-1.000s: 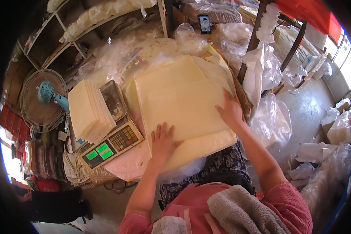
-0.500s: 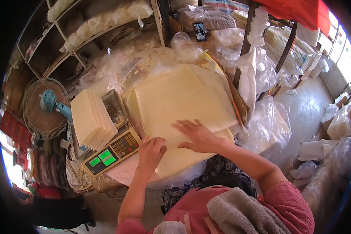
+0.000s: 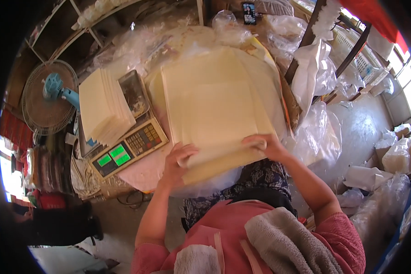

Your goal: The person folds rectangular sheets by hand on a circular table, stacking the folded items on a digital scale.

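A thin, pale yellow sheet (image 3: 210, 105) lies folded on a pile of like sheets in front of me. My left hand (image 3: 179, 160) curls its fingers over the near left corner of the top sheet. On the near right corner, my right hand (image 3: 266, 145) closes its fingers round the edge. Between my hands that near edge is lifted and rolled slightly, while the layers beneath (image 3: 223, 168) stick out toward me. Left of the pile, a digital scale (image 3: 139, 142) with lit green displays carries a stack of folded pale sheets (image 3: 102, 105).
A blue fan (image 3: 52, 86) stands beyond the scale. Clear plastic bags (image 3: 317, 137) hang at the table's right side, near a dark post (image 3: 306, 55). A phone (image 3: 249, 13) is propped at the back. Wrapped bundles (image 3: 397, 155) lie on the floor at right.
My right hand has gone from lying flat on the sheet to gripping its near right corner. The top sheet's right part now lies folded inward. The view has tilted downward.
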Demonstrator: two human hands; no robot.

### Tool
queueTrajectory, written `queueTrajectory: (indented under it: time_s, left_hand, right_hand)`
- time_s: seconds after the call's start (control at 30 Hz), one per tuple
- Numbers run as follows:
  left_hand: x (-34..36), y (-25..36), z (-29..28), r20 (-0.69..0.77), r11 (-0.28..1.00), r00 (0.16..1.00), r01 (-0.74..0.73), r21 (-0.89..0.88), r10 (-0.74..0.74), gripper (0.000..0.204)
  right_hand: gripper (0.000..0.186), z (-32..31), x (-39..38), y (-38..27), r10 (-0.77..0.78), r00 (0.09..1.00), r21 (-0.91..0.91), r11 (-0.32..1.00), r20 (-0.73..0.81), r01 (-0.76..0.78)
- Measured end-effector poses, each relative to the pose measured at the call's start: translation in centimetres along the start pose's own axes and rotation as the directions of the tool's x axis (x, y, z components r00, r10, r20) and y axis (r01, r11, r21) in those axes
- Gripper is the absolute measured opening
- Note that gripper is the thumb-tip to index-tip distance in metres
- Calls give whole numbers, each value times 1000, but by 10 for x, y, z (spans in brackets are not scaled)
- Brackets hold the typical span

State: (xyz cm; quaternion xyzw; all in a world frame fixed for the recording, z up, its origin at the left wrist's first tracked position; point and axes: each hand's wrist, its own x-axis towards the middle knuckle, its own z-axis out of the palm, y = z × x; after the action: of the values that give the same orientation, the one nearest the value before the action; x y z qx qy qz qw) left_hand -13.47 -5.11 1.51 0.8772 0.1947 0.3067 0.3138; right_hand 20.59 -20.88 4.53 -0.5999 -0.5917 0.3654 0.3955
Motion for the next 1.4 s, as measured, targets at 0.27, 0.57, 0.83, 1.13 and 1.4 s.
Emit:
queueTrajectory:
  time_s: [0.27, 0.57, 0.83, 1.13, 1.4]
  left_hand:
    - [51, 25, 25, -366, 855, 860, 457, 246, -355, 66]
    - [55, 5, 11, 105, 766, 987, 24, 642, -119, 68]
    - [69, 29, -24, 49, 884, 889, 459, -86, -456, 33]
    - [112, -16, 24, -401, 795, 762, 594, 118, -509, 52]
    - [118, -21, 45, -152, 733, 960, 278, 621, -235, 61]
  right_hand:
    - [48, -5, 54, -19, 353, 894, -340, 834, -275, -434]
    - [95, -1, 57, -51, -126, 988, -783, 605, 89, 148]
    - [51, -48, 29, -17, 338, 941, -310, 892, -27, -330]
    - [40, -21, 87, 11, 125, 862, -376, 862, -492, -339]
    - [37, -25, 91, -7, 300, 857, -399, 787, -418, -470]
